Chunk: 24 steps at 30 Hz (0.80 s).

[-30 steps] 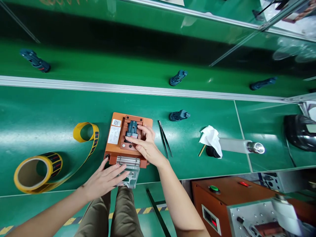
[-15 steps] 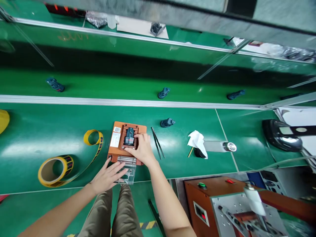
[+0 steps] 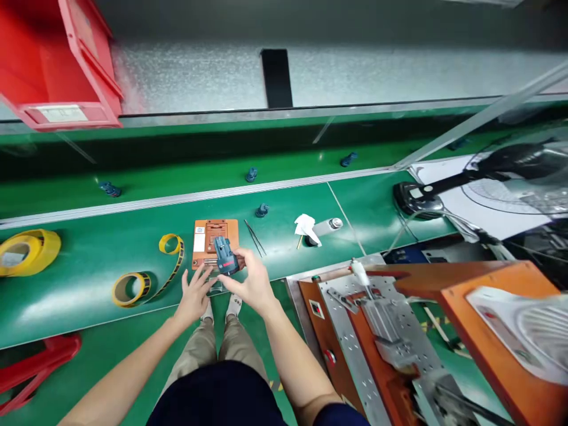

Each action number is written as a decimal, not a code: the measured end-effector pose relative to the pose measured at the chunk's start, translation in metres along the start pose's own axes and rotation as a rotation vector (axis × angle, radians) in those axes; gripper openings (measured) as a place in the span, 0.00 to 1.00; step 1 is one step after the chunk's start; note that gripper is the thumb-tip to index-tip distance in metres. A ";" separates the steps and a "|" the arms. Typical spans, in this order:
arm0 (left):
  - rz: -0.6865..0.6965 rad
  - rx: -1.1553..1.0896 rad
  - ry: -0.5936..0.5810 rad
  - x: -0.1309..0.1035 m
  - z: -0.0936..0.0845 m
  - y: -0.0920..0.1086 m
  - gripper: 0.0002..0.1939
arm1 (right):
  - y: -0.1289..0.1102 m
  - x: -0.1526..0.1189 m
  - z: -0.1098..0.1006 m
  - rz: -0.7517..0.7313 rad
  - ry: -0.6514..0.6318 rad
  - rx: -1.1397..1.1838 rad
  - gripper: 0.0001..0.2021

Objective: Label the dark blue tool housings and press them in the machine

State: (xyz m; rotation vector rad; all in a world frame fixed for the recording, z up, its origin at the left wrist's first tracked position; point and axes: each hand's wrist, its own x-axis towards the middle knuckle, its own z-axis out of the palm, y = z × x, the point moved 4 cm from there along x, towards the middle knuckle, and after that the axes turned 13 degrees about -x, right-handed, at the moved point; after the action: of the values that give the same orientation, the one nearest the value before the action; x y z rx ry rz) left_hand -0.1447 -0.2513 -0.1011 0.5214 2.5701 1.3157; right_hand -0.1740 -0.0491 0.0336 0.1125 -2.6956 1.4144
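A dark blue battery pack (image 3: 225, 255) with a red marking is lifted in front of the orange fixture (image 3: 231, 229). My right hand (image 3: 255, 281) grips it from the right, thumb below and fingers at its side. Just left of the pack, my left hand (image 3: 195, 294) has its fingers spread and holds nothing. Its fingertips are near the fixture's front edge; whether they touch it or the pack I cannot tell. The fixture's recess (image 3: 216, 231) is visible behind the pack. Its clear cover (image 3: 216, 288) hangs at the front, partly hidden by my hands.
Tweezers (image 3: 255, 238) lie right of the fixture, with another battery pack (image 3: 262, 210) beyond. A label roll (image 3: 119, 291) stands left. Further right are a white cloth (image 3: 305, 225) and a bottle (image 3: 327, 227). An orange machine (image 3: 322, 337) stands at the right; a red bin (image 3: 71, 115) overhangs the upper left.
My right hand has taken the battery pack out of the fixture's recess and brought it up and toward me. The view has shifted, showing more of the machine and the red bin.
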 end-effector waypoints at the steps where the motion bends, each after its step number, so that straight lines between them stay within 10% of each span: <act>1: -0.067 -0.154 0.080 0.003 -0.013 0.018 0.23 | -0.007 -0.007 -0.008 -0.038 0.029 0.003 0.25; 5: -0.206 -0.780 0.298 0.030 -0.069 0.102 0.22 | -0.032 -0.025 -0.033 -0.184 0.064 0.007 0.24; 10: -0.156 -0.960 0.155 0.059 -0.102 0.201 0.22 | -0.054 -0.035 -0.069 -0.212 0.080 0.108 0.26; 24: 0.040 -1.009 0.202 0.044 -0.060 0.291 0.21 | -0.061 -0.063 -0.132 -0.022 0.024 0.366 0.18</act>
State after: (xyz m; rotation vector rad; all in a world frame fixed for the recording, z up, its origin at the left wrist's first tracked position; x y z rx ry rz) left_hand -0.1428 -0.1208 0.1691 0.2312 1.6416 2.4717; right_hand -0.0982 0.0261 0.1509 0.1487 -2.3780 1.8717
